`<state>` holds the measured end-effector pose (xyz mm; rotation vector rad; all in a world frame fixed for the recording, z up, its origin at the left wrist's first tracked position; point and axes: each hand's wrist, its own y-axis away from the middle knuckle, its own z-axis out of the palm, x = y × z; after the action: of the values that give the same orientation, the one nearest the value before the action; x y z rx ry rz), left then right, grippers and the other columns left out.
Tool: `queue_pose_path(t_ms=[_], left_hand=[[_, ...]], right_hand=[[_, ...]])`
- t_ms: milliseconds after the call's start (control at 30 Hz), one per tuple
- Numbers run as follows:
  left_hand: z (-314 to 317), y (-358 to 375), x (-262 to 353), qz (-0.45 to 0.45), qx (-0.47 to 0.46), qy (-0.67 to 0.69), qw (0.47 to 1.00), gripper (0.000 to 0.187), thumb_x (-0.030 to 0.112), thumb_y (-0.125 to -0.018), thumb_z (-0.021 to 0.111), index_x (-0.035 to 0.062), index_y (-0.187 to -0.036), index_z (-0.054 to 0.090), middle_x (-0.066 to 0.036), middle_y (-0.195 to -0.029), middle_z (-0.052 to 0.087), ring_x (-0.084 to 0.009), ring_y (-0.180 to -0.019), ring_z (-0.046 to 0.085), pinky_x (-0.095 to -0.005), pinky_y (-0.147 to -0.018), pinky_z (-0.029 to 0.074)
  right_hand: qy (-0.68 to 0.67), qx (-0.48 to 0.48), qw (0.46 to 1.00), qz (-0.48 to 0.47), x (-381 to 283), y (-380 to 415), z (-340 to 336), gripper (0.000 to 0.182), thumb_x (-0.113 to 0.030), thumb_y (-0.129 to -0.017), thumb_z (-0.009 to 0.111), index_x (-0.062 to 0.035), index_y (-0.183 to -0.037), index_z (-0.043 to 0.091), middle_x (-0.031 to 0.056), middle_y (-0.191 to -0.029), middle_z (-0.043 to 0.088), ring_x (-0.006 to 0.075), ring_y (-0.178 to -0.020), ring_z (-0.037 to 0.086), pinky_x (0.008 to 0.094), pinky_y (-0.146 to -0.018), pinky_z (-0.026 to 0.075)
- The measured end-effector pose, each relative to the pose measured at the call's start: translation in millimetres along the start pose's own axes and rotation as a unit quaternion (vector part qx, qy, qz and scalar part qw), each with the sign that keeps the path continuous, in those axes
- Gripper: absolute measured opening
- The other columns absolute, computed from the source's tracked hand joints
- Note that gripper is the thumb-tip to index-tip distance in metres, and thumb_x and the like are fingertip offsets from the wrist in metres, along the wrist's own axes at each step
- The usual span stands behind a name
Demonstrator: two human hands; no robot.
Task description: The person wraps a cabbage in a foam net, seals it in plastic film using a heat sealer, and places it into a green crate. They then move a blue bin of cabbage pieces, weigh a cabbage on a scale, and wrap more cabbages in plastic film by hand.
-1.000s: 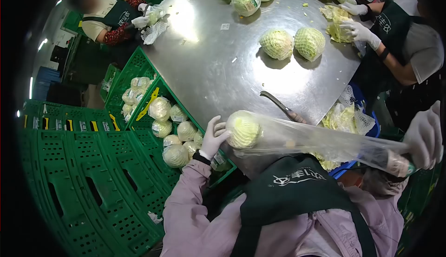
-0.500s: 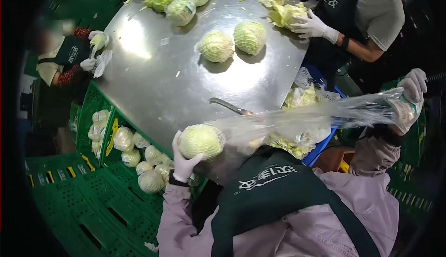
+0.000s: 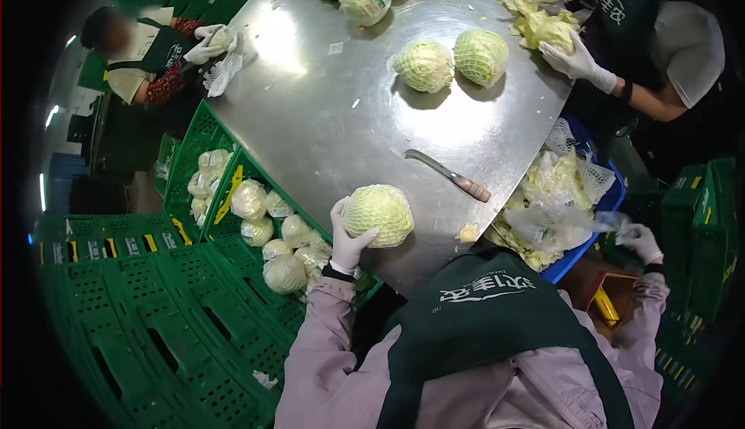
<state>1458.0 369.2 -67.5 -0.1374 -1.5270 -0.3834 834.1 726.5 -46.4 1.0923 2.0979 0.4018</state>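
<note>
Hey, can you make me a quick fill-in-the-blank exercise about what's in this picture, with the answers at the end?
1. The left hand, curled around a cabbage, wears a glove of the colour ____.
2. The wearer's hand nearest the clear film is the ____ one.
3. The bin of loose leaves is coloured ____.
4. The knife lies on the metal ____.

Missing words: white; right; blue; table.

a knife [image 3: 452, 176] is lying on the desk [image 3: 303, 134] at the held cabbage's [image 3: 380, 213] two o'clock, two cabbages [image 3: 481, 58] at one.
</note>
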Motion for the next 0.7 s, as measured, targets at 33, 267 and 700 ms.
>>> queue_pose_path(t_ms=[33, 267, 700], left_hand=[[-3.0, 0.3, -5.6, 0.001, 0.007, -0.004, 1.0, 0.081, 0.013, -0.067, 0.078, 0.0031, -0.131, 0.029, -0.01, -0.124, 0.043, -0.0211, -0.118, 0.044, -0.0362, -0.102, 0.036], [7.6, -14.8, 2.9, -0.119, 0.072, 0.301, 0.943, 0.069, 0.011, -0.08, 0.067, 0.0045, -0.136, 0.028, -0.012, -0.128, 0.043, -0.0232, -0.117, 0.046, -0.0392, -0.102, 0.039], [150.2, -168.7, 14.9, 0.141, 0.052, 0.019, 0.988, 0.079, 0.004, -0.064, 0.081, 0.0025, -0.126, 0.031, -0.014, -0.12, 0.045, -0.0219, -0.11, 0.049, -0.0346, -0.094, 0.043]], right_hand=[[-0.067, 0.029, 0.997, -0.011, 13.1, -8.6, 29.2, 0.019, 0.0, -0.068, 0.07, -0.0002, -0.085, 0.06, 0.0016, -0.069, 0.059, 0.0119, -0.061, 0.055, 0.0269, -0.058, 0.048], [-0.096, -0.141, 0.976, -0.132, -1.3, -11.6, 165.0, 0.033, -0.004, -0.078, 0.057, -0.0011, -0.11, 0.063, 0.0122, -0.085, 0.068, 0.02, -0.077, 0.064, 0.0313, -0.072, 0.051], [-0.107, -0.112, 0.988, -0.019, -132.6, 10.9, 178.6, 0.036, -0.017, -0.088, 0.058, 0.0018, -0.119, 0.055, 0.0141, -0.081, 0.067, 0.0162, -0.063, 0.064, 0.0282, -0.052, 0.051]])
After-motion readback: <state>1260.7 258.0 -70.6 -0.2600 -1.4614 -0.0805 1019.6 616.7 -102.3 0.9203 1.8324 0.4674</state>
